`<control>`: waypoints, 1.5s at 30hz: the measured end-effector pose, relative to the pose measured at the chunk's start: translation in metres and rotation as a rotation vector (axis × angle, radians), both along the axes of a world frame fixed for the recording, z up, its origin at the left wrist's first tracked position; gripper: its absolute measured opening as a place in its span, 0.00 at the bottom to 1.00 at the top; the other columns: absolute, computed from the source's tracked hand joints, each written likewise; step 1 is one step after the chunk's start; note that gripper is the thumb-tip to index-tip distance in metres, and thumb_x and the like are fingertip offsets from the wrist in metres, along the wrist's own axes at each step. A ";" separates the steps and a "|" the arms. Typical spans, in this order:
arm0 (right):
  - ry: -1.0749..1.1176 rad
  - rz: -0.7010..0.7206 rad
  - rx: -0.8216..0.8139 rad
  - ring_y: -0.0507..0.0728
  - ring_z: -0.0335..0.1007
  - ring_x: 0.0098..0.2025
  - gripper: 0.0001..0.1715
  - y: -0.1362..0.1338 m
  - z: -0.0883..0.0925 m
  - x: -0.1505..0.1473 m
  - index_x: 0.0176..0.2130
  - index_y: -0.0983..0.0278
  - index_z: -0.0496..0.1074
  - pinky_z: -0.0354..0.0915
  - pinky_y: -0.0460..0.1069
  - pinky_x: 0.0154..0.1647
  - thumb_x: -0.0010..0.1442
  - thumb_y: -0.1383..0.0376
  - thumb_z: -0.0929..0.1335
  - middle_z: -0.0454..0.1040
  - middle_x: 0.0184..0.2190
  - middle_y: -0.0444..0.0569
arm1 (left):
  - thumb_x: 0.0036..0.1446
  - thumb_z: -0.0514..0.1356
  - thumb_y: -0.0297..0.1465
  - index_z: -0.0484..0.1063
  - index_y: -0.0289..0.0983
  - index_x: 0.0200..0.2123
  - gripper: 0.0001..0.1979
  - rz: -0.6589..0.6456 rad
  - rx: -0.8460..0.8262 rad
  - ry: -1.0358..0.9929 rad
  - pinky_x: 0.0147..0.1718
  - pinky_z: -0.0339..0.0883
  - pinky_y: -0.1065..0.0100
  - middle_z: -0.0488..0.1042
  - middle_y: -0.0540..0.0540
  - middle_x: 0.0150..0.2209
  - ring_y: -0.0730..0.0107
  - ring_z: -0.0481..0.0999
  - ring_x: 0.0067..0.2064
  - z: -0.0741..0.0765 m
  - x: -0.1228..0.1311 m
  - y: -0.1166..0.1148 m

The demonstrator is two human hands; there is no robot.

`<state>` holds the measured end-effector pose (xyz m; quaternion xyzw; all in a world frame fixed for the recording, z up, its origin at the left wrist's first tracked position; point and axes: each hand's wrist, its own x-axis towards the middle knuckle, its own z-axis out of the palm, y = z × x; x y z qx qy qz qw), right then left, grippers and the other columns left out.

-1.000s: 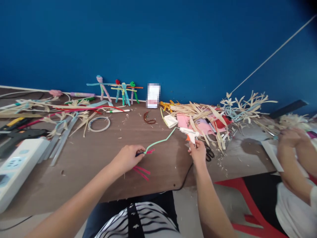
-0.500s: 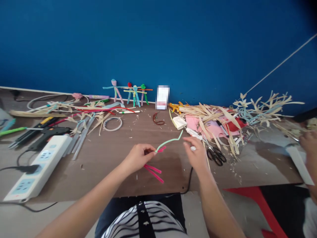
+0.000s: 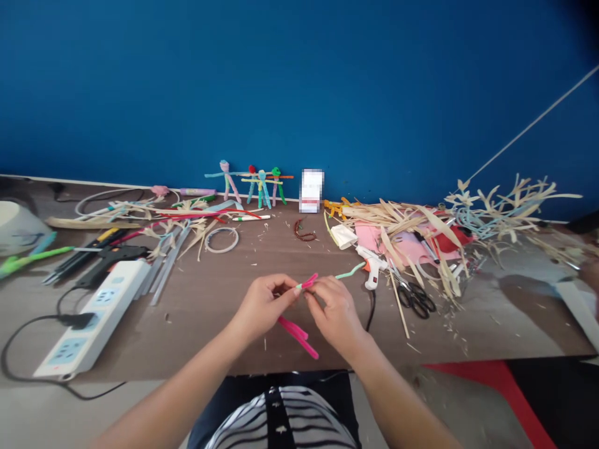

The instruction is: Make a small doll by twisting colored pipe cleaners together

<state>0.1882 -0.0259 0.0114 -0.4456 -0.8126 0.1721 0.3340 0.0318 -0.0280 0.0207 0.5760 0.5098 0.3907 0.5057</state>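
Grip: The left hand (image 3: 269, 305) and the right hand (image 3: 334, 315) are both clenched and close together, and their fingertips pinch one pipe cleaner (image 3: 306, 283) between them.
Pipe cleaner: It is held in the air above the worktop (image 3: 196, 330). Its pink end sticks up between the hands, and its green part goes out to the right.
Loose pieces: Two pink pipe cleaners (image 3: 297, 337) lie on the worktop just under the hands.
Right side: A white glue gun (image 3: 371, 265) stands near the green end, beside black scissors (image 3: 415, 299) and a pile of straw strips (image 3: 397, 218).
Left side: A power strip (image 3: 93, 318) lies near a black glue gun (image 3: 110, 257) and glue sticks (image 3: 171, 262).
Back: Small pipe cleaner figures (image 3: 259, 185) stand against the blue wall (image 3: 299, 81).
Other person: One blurred hand (image 3: 590, 274) shows at the right edge.
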 end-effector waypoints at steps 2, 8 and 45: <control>0.024 -0.005 -0.020 0.54 0.64 0.35 0.09 -0.005 0.001 -0.003 0.33 0.64 0.69 0.58 0.49 0.37 0.56 0.70 0.60 0.71 0.30 0.49 | 0.49 0.56 0.32 0.71 0.32 0.27 0.09 0.029 0.096 0.092 0.24 0.59 0.75 0.70 0.49 0.22 0.75 0.67 0.25 -0.002 0.000 -0.002; -0.078 -0.039 -0.096 0.53 0.65 0.32 0.07 -0.018 0.008 -0.007 0.34 0.63 0.67 0.57 0.46 0.33 0.55 0.70 0.61 0.71 0.29 0.47 | 0.51 0.53 0.27 0.71 0.35 0.28 0.07 0.061 0.414 0.470 0.29 0.60 0.73 0.73 0.48 0.26 0.73 0.70 0.28 -0.004 -0.002 -0.006; 0.094 0.111 -0.477 0.49 0.61 0.26 0.09 0.000 0.002 0.007 0.27 0.65 0.71 0.55 0.43 0.27 0.54 0.67 0.63 0.69 0.23 0.42 | 0.52 0.53 0.31 0.71 0.36 0.27 0.09 -0.071 0.260 0.463 0.26 0.58 0.74 0.73 0.49 0.24 0.73 0.69 0.26 0.000 -0.006 -0.005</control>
